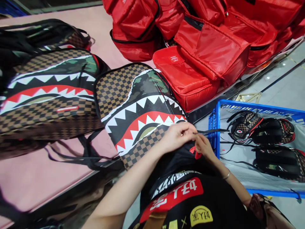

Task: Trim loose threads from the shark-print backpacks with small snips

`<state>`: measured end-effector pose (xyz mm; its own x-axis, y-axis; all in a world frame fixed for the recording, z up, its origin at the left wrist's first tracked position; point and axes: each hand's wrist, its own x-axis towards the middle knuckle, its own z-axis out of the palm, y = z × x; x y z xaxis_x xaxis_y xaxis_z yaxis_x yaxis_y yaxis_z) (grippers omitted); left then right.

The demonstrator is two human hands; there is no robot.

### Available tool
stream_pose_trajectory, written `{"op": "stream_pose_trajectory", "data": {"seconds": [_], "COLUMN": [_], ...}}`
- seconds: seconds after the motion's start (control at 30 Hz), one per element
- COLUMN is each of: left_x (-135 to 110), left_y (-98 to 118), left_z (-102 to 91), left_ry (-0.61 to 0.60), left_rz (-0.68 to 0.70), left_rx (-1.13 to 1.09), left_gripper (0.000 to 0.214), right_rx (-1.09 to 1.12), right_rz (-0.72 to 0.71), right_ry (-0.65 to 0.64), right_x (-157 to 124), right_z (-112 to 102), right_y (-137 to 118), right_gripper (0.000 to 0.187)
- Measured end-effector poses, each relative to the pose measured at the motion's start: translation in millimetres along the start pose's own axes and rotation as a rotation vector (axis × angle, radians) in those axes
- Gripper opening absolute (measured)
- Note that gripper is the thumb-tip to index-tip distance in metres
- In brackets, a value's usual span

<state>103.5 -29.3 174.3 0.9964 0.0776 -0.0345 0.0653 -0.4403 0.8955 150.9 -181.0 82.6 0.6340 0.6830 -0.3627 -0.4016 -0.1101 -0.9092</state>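
Note:
A backpack (pixel 133 105) with brown-and-black checks and a printed shark mouth lies face up in front of me, its near edge against my black apron. Beyond its lower right corner, my left hand (pixel 179 136) and my right hand (pixel 203 146) meet, both closed in a pinch. Between their fingertips is a narrow black strap (pixel 212 130), which stretches right toward a blue crate. Exactly how each finger grips it is hard to see. Just under the fingers hangs a small red tab (pixel 195 152).
Another shark-print backpack (pixel 52 92) lies to the left on the pink table (pixel 69 159), its straps dangling over the edge. Red bags (pixel 190 76) are heaped at the back right. The blue crate (pixel 259 106) on my right holds several small checked bags (pixel 269 132).

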Motion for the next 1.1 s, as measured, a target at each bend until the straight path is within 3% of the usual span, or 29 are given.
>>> {"op": "stream_pose_trajectory", "data": {"seconds": [0.13,0.2,0.3,0.37,0.47,0.53,0.67,1.1], "left_x": [-45.5,-66.3,-89.7,-98.0,-98.5,-92.7,-79.2,-75.7], "left_y": [0.3,-5.7,-16.4,-22.8,-28.8,-29.9,-28.2,-32.0], "left_z": [29.8,34.6,28.8,22.2,16.9,18.2,27.4,31.4], "left_ry": [-0.157,-0.149,0.003,0.201,0.551,0.669,0.693,0.71], "left_rz": [0.026,0.035,-0.012,-0.101,-0.276,-0.335,-0.36,-0.425], "left_rx": [0.056,0.116,0.134,0.142,0.332,0.504,0.619,0.461], "left_gripper": [0.021,0.022,0.02,0.017,0.023,0.021,0.022,0.021], "right_rx": [0.234,0.284,0.345,0.375,0.417,0.444,0.485,0.553], "right_rz": [0.055,0.108,0.2,0.239,0.304,0.354,0.401,0.452], "right_ry": [-0.081,-0.158,-0.289,-0.364,-0.456,-0.498,-0.531,-0.529], "right_x": [-4.7,-10.3,-20.5,-26.6,-31.7,-32.4,-30.6,-23.8], "right_z": [-14.9,-16.6,-8.3,2.0,17.3,24.4,30.3,44.0], "right_y": [1.6,1.9,2.6,4.0,8.0,11.1,15.3,8.8], "right_gripper": [0.037,0.038,0.04,0.04,0.041,0.041,0.04,0.033]}}
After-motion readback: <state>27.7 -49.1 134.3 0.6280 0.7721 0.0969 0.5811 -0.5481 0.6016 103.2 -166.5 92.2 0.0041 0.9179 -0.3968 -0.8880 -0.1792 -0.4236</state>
